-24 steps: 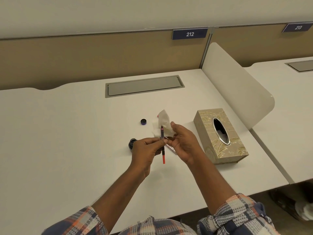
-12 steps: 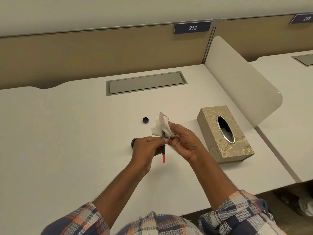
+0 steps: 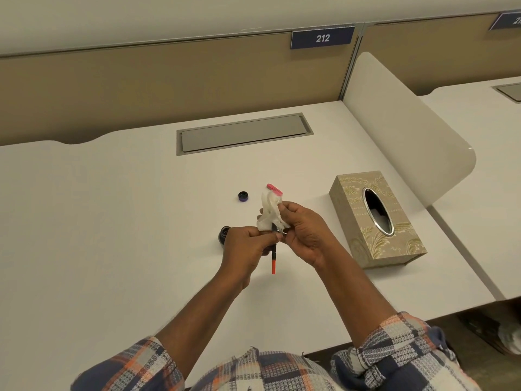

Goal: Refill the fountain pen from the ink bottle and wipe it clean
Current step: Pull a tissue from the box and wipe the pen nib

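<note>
A blue plate [image 3: 322, 38] on the partition reads "212"; a second plate [image 3: 507, 20] at the far right is cut off and shows only the start of a number. No writing can be read on the pen, the bottle or the box.

The pen [image 3: 273, 259] is held above the tabletop [image 3: 112, 221], between the two hands. The left hand [image 3: 248, 246] has its fingers closed around the pen's middle, and the red barrel end sticks out below that hand. The right hand [image 3: 303, 230] is pinched on a crumpled white tissue [image 3: 271, 214] that wraps the pen's upper end, so the nib is hidden. The two hands touch at the fingertips around the pen.

The pen's long axis runs nearly upright in the view, red end pointing down toward the person, the wrapped end pointing up and away.

The ink bottle [image 3: 224, 234] stands on the tabletop just beside the left hand, partly hidden by its knuckles. Its dark cap [image 3: 243, 196] lies apart, farther back. A pink part [image 3: 275, 189] shows just above the tissue's top; whether it rests on the tabletop or touches the tissue I cannot tell. A patterned tissue box [image 3: 375, 218] sits to the right of the right hand, its oval slot facing up.
</note>
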Demonstrator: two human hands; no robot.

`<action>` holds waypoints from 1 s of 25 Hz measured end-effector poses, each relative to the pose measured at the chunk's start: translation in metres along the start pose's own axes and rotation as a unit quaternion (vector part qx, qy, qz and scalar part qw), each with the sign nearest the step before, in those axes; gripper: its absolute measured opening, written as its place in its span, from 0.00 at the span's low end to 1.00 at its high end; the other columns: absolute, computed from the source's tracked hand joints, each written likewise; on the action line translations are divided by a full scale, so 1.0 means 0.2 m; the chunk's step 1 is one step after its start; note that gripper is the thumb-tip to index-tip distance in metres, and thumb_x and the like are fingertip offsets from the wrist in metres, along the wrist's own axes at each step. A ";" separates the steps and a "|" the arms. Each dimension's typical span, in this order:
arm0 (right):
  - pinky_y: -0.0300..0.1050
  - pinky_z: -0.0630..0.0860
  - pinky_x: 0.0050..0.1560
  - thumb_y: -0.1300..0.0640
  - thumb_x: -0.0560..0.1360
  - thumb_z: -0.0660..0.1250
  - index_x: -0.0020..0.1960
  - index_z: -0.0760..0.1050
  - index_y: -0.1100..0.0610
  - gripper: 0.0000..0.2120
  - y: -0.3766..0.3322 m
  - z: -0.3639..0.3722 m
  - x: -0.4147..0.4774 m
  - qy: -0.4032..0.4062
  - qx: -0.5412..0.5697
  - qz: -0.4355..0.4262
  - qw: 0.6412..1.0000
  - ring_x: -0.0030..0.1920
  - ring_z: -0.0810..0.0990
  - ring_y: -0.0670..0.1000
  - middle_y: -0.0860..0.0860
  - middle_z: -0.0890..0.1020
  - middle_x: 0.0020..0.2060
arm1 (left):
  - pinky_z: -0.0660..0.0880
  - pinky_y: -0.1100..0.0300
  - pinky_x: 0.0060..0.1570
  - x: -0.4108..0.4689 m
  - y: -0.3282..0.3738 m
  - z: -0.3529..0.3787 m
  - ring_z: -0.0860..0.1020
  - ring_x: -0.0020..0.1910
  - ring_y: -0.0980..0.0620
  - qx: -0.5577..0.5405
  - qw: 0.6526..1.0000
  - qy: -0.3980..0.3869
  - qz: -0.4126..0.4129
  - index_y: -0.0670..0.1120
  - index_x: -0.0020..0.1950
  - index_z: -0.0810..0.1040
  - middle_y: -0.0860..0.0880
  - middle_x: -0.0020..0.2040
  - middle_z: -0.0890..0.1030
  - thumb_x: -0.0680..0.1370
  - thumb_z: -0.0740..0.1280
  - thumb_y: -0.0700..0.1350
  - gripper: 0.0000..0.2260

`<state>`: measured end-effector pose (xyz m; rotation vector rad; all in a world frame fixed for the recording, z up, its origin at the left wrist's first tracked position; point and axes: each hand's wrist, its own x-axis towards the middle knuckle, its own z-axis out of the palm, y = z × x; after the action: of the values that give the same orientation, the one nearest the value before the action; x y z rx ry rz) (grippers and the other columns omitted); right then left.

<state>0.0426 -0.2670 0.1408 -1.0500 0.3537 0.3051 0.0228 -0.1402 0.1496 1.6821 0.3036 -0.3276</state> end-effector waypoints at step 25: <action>0.44 0.78 0.47 0.61 0.76 0.65 0.60 0.77 0.59 0.13 -0.03 -0.19 -0.04 -0.105 -0.036 -0.012 0.994 0.47 0.80 0.54 0.58 0.80 0.52 | 0.80 0.44 0.49 -0.02 0.02 0.03 0.79 0.34 0.45 0.055 0.998 -0.011 0.008 0.34 0.39 0.82 0.41 0.34 0.81 0.68 0.74 0.39 0.07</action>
<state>0.0332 -0.3035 0.1320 -1.0806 0.1415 0.4066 0.0199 -0.1470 0.1553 1.7871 0.2590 -0.3564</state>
